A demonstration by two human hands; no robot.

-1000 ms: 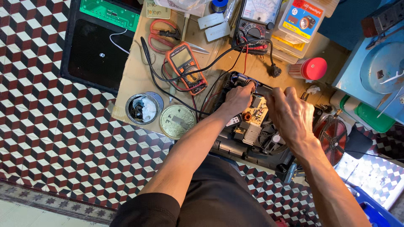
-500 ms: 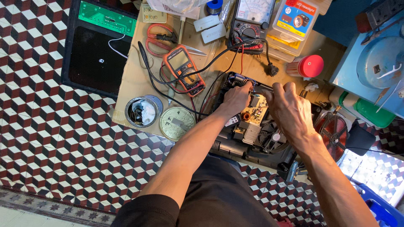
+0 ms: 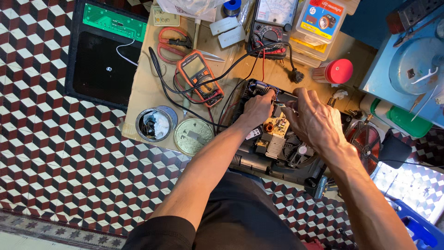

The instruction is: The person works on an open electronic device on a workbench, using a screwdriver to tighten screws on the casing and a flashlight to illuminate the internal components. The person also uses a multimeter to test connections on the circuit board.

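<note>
An opened black appliance [image 3: 259,162] with an exposed tan circuit board [image 3: 277,127] lies on a low wooden board [image 3: 143,92]. My left hand [image 3: 257,109] rests on the appliance's upper left part, fingers curled near a bundle of wires [image 3: 260,85]. My right hand [image 3: 314,121] hovers over the circuit board, fingertips pinched at a small part near the top edge; what they pinch is too small to tell. A copper coil [image 3: 268,128] and a finned metal heat sink [image 3: 276,146] show between the hands.
An orange multimeter [image 3: 200,78] with black leads lies left of the hands, an analog meter [image 3: 274,18] behind. Red-handled scissors [image 3: 170,42], an open tin [image 3: 155,124], a round lid [image 3: 193,136], a red-capped container [image 3: 335,71], a copper induction coil [image 3: 366,140], a black speaker box [image 3: 102,55] surround them.
My right hand has shifted up and left toward the top of the circuit board, fingertips now meeting near my left hand. The left hand stays in about the same place.
</note>
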